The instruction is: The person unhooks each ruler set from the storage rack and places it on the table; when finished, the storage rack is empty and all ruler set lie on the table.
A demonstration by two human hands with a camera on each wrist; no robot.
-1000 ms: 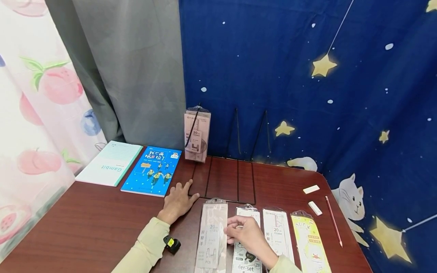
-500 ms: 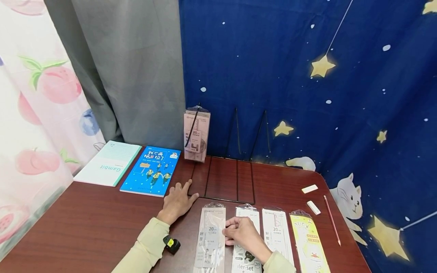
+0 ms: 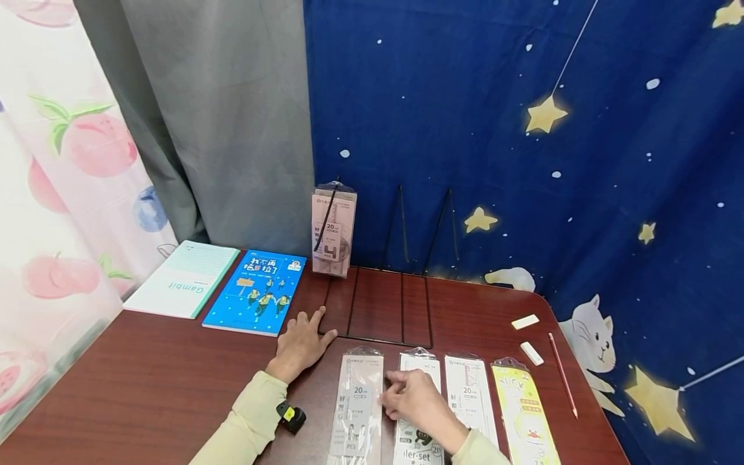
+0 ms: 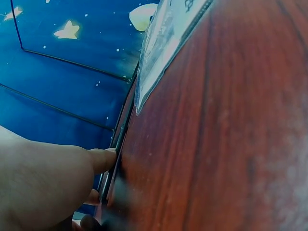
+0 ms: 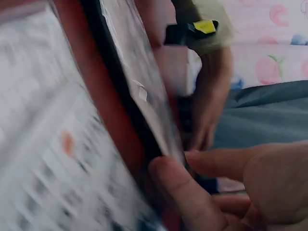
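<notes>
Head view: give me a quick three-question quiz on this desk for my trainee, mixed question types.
1. True or false: the left hand lies flat on the table beside the wire rack.
2. Which packet do the right hand's fingers pinch at its edge?
A. the clear ruler packet
B. the yellow packet
C. the packet standing in the rack
3. Fill in: the pencil lies near the table's ____ edge, by two erasers.

Key: 1 true; 2 A; 3 right.
</notes>
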